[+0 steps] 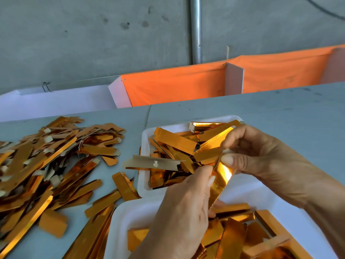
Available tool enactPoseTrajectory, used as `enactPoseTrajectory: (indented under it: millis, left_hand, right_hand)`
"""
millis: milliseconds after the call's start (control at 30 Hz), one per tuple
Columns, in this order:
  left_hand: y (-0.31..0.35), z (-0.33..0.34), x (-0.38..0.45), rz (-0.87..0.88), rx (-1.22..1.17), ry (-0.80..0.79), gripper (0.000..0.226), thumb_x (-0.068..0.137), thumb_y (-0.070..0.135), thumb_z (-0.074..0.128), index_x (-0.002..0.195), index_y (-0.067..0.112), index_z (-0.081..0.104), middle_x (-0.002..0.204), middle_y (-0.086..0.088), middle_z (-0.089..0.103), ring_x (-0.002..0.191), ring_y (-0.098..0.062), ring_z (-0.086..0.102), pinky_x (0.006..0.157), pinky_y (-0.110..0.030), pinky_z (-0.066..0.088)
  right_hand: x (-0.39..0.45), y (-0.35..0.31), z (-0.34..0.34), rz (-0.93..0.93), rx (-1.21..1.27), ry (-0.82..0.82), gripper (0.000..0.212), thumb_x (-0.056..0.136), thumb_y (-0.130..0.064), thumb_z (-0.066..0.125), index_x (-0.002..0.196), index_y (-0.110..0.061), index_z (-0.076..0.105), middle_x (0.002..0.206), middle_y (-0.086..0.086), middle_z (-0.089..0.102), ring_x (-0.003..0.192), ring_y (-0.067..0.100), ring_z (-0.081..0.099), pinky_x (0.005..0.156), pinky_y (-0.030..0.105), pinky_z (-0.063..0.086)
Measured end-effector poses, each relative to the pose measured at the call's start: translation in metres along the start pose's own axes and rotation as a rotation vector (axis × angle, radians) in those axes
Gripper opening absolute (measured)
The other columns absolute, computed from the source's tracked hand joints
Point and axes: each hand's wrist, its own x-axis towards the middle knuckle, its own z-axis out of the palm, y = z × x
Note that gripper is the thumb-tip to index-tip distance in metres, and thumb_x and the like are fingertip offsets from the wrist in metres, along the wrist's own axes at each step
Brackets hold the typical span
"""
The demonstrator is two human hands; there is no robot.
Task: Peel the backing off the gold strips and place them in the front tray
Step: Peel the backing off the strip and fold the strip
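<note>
A: Fingers first. Right hand (261, 156): thumb and forefinger pinch the upper end of one gold strip (221, 176), thumbnail facing the camera. Left hand (186, 206): thumb and fingers pinch the same strip lower down, from its 9 o'clock side.

B: Strip appearance?

A: Narrow, mirror-bright gold foil, standing nearly upright between the hands, slightly bowed. A strong highlight sits just under the right thumb. A pale sliver shows at the right fingertips; possibly backing paper, but the view is too blurred there to be sure.

B: Position relative to the trays?

A: Held in the air over the gap between the two white trays. Far tray (147, 139) lies at 12 o'clock from the hands, holding matte orange-gold strips with stitched-looking edges and some folded pieces. One tan-backed strip (153, 163) hangs over its left rim, a small white tab at its middle. Front tray (121, 217) lies at 6 o'clock, partly under the left wrist, holding shiny flat gold pieces.

B: Other stock?

A: Loose pile of strips (46, 161) at 9 o'clock on the grey table (261, 109), mixed gold faces and tan backs, several with small pale tabs. A few singles lie between the pile and the trays.

B: Background?

A: Orange cloth panel (177, 85) beyond the table at 12 to 1 o'clock, grey wall, metal pipe (196, 28) upright.
</note>
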Motion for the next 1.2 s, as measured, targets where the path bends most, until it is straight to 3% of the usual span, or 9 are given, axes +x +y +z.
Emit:
enactPoseTrajectory:
  millis: [167,300,433,567,767,833,967,1100,1200]
  left_hand:
    - [0.000,0.001,0.000,0.007,-0.108,-0.044,0.038,0.095,0.041,0.025,0.127,0.035,0.044,0.079,0.010,0.072,0.062,0.005,0.066,0.060,-0.013,0.053]
    - [0.000,-0.001,0.002,-0.014,-0.107,-0.015,0.038,0.092,0.051,0.023,0.109,0.031,0.051,0.077,0.003,0.070,0.070,-0.008,0.068,0.064,-0.031,0.055]
    - [-0.003,-0.002,0.003,-0.009,0.038,0.075,0.043,0.088,0.054,0.025,0.108,0.031,0.056,0.064,0.018,0.053,0.076,0.002,0.056,0.062,-0.013,0.043]
    - [-0.002,-0.002,0.003,-0.042,-0.040,0.122,0.038,0.087,0.054,0.034,0.108,0.034,0.059,0.078,0.014,0.066,0.082,0.002,0.063,0.070,-0.018,0.050]
    - [-0.002,-0.006,0.002,-0.084,-0.135,0.166,0.033,0.089,0.049,0.040,0.101,0.031,0.065,0.084,0.012,0.072,0.086,-0.001,0.067,0.076,-0.021,0.052]
    - [-0.001,-0.008,0.003,-0.087,-0.133,0.180,0.032,0.089,0.049,0.040,0.098,0.031,0.066,0.079,0.015,0.070,0.081,0.001,0.066,0.070,-0.018,0.052]
    - [0.000,-0.009,0.002,-0.074,-0.065,0.220,0.030,0.089,0.049,0.040,0.089,0.032,0.065,0.060,0.022,0.052,0.064,0.004,0.056,0.054,-0.004,0.037]
    - [-0.003,-0.007,0.001,-0.084,-0.073,0.215,0.036,0.085,0.056,0.036,0.094,0.038,0.065,0.068,0.021,0.057,0.077,0.005,0.058,0.061,-0.004,0.040]
    - [-0.004,-0.005,0.001,-0.110,-0.114,0.173,0.048,0.081,0.060,0.032,0.112,0.041,0.063,0.083,0.025,0.063,0.092,0.009,0.059,0.076,-0.005,0.045]
  right_hand:
    - [0.001,-0.001,-0.002,-0.027,-0.015,-0.003,0.027,0.062,-0.026,0.074,0.089,-0.022,0.073,0.072,0.000,0.061,0.068,0.014,0.060,0.063,0.023,0.052]
    - [-0.001,-0.002,-0.003,-0.006,-0.057,-0.015,0.022,0.063,-0.029,0.072,0.084,-0.020,0.074,0.077,0.003,0.065,0.074,0.018,0.062,0.068,0.027,0.054]
    - [0.001,0.001,0.005,-0.026,-0.149,0.016,0.019,0.063,-0.031,0.072,0.079,-0.023,0.074,0.076,0.003,0.067,0.073,0.013,0.062,0.068,0.022,0.052]
    - [0.001,0.003,0.010,-0.033,-0.177,0.049,0.027,0.061,-0.036,0.073,0.085,-0.024,0.073,0.080,0.004,0.069,0.077,0.019,0.063,0.075,0.032,0.053]
    - [-0.002,-0.005,0.001,0.037,-0.082,-0.065,0.033,0.062,-0.019,0.079,0.092,-0.026,0.068,0.090,-0.002,0.067,0.081,0.018,0.066,0.068,0.025,0.055]
    - [-0.003,-0.008,0.000,0.068,-0.115,-0.099,0.030,0.061,-0.020,0.078,0.089,-0.023,0.066,0.093,0.002,0.068,0.083,0.022,0.067,0.070,0.028,0.055]
    - [-0.004,-0.011,-0.001,0.139,-0.266,-0.153,0.027,0.063,-0.032,0.084,0.084,-0.027,0.068,0.094,0.011,0.069,0.084,0.027,0.067,0.079,0.037,0.054]
    - [-0.005,-0.012,-0.002,0.178,-0.296,-0.202,0.022,0.065,-0.033,0.082,0.081,-0.025,0.069,0.096,0.016,0.067,0.083,0.026,0.068,0.085,0.047,0.053]
    - [-0.005,-0.011,-0.006,0.164,-0.242,-0.228,0.016,0.071,-0.023,0.081,0.084,-0.019,0.072,0.094,0.011,0.070,0.082,0.024,0.070,0.077,0.034,0.055]
